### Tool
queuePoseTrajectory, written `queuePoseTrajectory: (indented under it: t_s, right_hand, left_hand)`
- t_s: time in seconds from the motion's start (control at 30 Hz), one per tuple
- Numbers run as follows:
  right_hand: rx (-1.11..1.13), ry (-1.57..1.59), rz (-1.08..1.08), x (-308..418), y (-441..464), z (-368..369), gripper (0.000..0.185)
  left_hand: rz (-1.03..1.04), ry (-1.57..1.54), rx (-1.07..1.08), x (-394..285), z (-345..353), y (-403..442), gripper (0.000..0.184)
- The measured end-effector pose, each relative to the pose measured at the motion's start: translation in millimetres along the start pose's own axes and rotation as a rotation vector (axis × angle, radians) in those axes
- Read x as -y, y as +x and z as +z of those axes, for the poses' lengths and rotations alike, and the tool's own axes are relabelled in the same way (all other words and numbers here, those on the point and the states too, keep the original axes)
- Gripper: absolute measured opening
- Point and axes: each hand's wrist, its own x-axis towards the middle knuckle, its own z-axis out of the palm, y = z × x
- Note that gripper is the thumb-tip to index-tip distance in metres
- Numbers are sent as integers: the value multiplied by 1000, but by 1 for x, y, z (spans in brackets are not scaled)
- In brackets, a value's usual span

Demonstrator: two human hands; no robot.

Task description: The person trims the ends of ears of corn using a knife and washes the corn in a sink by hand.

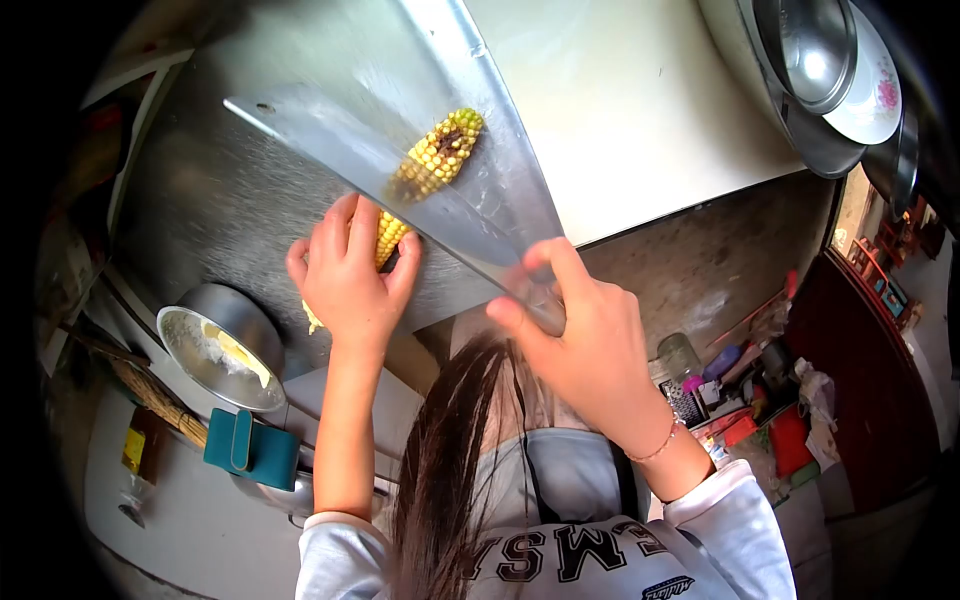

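My left hand (pixel 348 268) is closed around a yellow corn cob (pixel 391 238) on the metal worktop (pixel 215 215). A wide cleaver (pixel 320 135) is in my right hand (pixel 595 335), its blade slanting across the worktop just past my left fingers. On the far side of the blade lies the tip end of corn (pixel 450 145), with dark, spoiled kernels. Its lower part looks faint against the blurred blade, so I cannot tell whether the two corn parts are joined. A pale yellow shred hangs below my left hand.
Left of my left hand stands a metal bowl (pixel 222 345) with white and pale yellow matter inside. A teal object (pixel 250 450) is below it. Metal bowls (pixel 812 50) and a flowered plate (pixel 875 90) sit at upper right, beyond a white surface (pixel 620 110). Clutter fills the lower right.
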Motion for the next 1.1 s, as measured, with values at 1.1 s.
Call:
queuePoseTrajectory:
  t_s: [1.1]
  right_hand:
    - [6, -448, 219, 87, 63, 9, 15]
  left_hand:
    - [168, -59, 33, 26, -14, 36, 40]
